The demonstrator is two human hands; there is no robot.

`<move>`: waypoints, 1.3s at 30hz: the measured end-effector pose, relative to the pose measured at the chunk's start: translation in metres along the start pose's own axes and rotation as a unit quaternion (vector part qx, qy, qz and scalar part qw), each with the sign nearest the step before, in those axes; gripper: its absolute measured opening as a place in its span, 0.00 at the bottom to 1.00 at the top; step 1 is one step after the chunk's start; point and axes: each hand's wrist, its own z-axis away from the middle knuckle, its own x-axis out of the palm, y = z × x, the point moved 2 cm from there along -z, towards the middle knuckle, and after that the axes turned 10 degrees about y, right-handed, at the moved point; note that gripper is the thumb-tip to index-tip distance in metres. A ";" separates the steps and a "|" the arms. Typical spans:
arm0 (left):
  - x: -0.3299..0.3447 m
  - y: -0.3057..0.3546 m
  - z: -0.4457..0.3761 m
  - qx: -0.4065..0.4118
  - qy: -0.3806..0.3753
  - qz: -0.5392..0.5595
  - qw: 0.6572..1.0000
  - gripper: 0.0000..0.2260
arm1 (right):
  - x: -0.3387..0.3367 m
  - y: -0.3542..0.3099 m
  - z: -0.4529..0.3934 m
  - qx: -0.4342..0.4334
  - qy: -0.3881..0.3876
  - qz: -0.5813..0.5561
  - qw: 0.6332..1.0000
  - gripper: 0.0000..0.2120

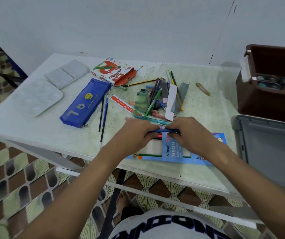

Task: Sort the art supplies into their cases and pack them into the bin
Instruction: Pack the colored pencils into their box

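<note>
Both sets of fingers were curled around a blue pencil (163,131), the left hand (138,133) pinching one end and the right hand (188,133) the other, just above the open neon coloured-pencil box (170,151) at the table's (35,135) near edge. Both forearms reached forward, hands nearly meeting. Little looked packed: a loose pile (157,99), the blue pencil case (85,103) and the oil pastel box (114,72) lay unsorted, while the brown bin (252,99) at the right held only paint pots.

blue pencil case (86,103), brown bin (265,102), speckled green table (207,107)
</note>
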 end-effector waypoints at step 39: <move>0.016 -0.010 0.049 -0.034 -0.014 -0.031 0.999 0.20 | 0.015 0.023 0.028 0.037 -0.085 -0.062 0.994 0.51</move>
